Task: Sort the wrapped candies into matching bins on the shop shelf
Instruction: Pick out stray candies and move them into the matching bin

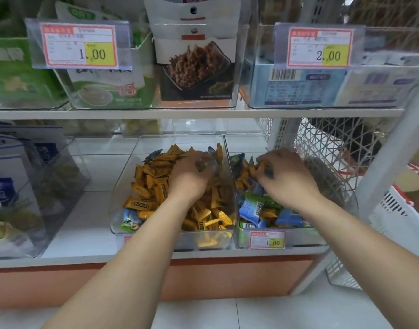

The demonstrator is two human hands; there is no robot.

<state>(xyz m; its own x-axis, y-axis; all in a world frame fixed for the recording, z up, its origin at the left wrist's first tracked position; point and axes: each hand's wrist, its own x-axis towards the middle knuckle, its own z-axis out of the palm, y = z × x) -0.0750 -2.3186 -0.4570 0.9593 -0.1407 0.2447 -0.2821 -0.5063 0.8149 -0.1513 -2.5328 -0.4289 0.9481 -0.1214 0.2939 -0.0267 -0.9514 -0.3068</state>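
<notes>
Two clear plastic bins stand side by side on the lower shelf. The left bin [123, 186] is full of orange wrapped candies [151, 184], with a blue-green one [130, 222] at its front left corner. The right bin [251, 143] holds blue and green wrapped candies [253, 206] mixed with some orange ones. My left hand [191, 179] is down in the left bin, fingers curled around a blurred candy. My right hand [286, 176] is in the right bin, pinching orange candies [260, 167] at its fingertips.
A price tag [266, 239] reading 1.00 hangs on the right bin's front. An angled clear bin [56, 186] with blue and white packets stands at the left. A white wire basket [334, 150] sits right of the bins. The upper shelf [194, 112] carries snack packets close above.
</notes>
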